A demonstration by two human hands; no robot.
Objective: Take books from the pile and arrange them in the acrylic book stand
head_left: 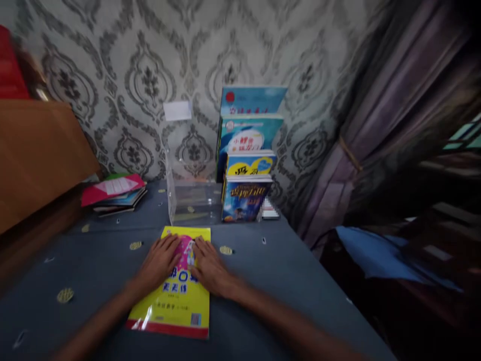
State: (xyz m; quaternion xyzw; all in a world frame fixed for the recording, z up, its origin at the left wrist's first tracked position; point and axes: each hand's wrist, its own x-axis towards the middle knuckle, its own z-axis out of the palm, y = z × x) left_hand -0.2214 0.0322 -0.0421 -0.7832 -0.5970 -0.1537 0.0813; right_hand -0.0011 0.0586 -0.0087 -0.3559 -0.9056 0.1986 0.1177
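Note:
A yellow book [180,306] with a pink picture and a red bottom strip lies flat on the table in front of me. My left hand [160,258] rests on its upper left part, fingers stretched out. On the upper right part lies my right hand [210,263], its fingers also extended and flat. Behind the book stands a clear acrylic rack [193,200] with a white label [178,110]. Its right side holds several upright books in tiers, a dark blue book [246,200] in front and a light blue book [253,98] at the back.
A dark blue patterned cloth covers the table [101,296]. At the left lies a stack of books [118,193] beside a large brown box [37,155]. Patterned wallpaper [150,65] backs the table. A purple curtain [349,135] hangs at the right, past the table's edge.

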